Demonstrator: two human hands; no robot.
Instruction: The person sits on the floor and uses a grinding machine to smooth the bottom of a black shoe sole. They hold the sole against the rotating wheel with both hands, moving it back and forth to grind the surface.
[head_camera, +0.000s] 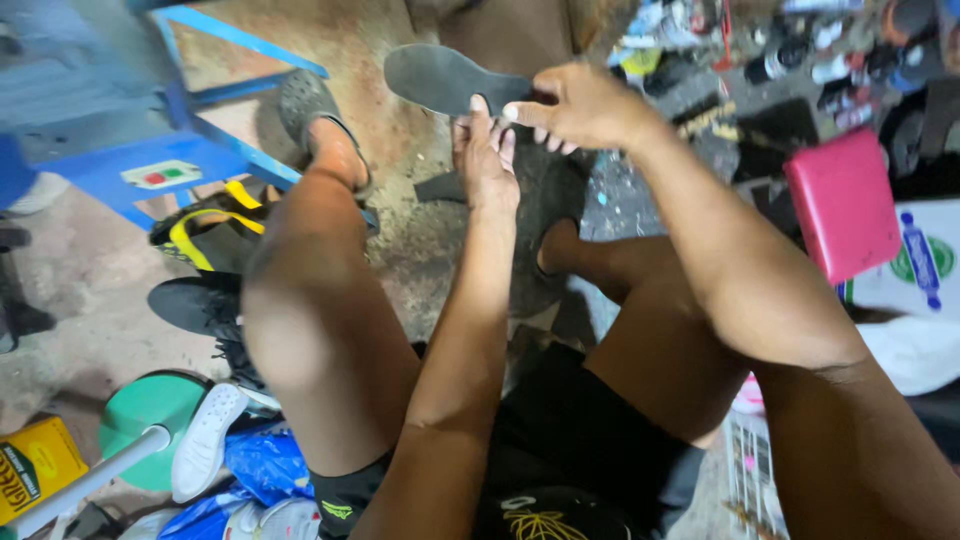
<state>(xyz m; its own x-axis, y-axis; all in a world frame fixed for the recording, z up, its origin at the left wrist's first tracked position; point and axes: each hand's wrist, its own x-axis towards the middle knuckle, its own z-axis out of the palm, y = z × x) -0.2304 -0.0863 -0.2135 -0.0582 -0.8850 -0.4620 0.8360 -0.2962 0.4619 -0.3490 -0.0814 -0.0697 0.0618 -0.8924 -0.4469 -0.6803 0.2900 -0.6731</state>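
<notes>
Head view shows me both hands gripping the dark shoe insole (450, 80), right hand (580, 105) pinching its end, left hand (487, 160) closed beneath.

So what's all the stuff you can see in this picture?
shoe sole: 1, dark grey, held up in the middle at the top
blue frame: 1, blue metal, top left
black and yellow shoe: 1, on the floor at left
black shoe: 1, below the yellow one
white shoe: 1, bottom left
green stool: 1, round, bottom left
yellow tin: 1, bottom left corner
pink cushion: 1, right side
bottles and jars: many, mixed colours, blurred, top right
sandal: 1, grey, on the raised foot
left hand: under the sole
right hand: pinching the sole's edge
</notes>
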